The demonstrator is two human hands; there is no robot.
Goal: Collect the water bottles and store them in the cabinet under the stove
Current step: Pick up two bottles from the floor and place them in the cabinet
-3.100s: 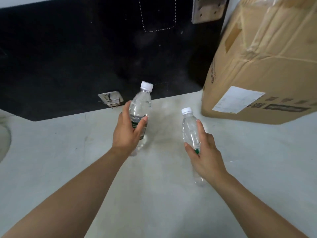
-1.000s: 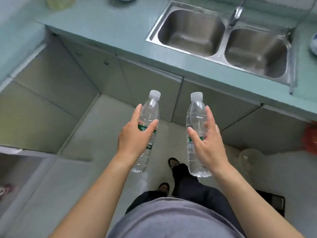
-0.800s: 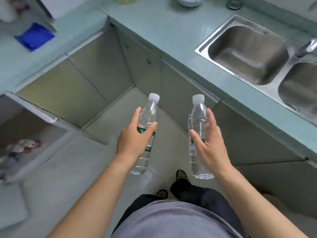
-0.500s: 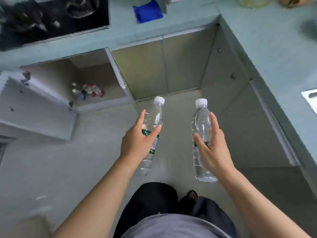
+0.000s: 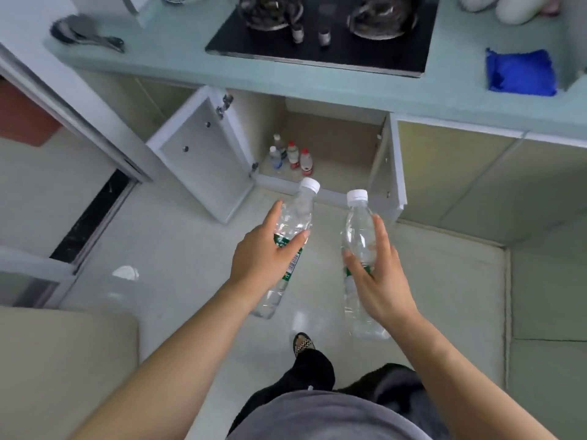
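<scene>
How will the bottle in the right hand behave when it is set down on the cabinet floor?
The bottle in the right hand looks tall and narrow, so it may tip if bumped. Its thin clear plastic would probably dent under a squeeze. On its side, the round body would likely roll.

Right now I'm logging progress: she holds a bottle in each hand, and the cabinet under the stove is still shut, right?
Not quite. The cabinet under the stove is open, its door swung outward, as the head view shows, with a few small bottles already inside. The rest holds: the left hand grips one water bottle, the right hand another.
</scene>
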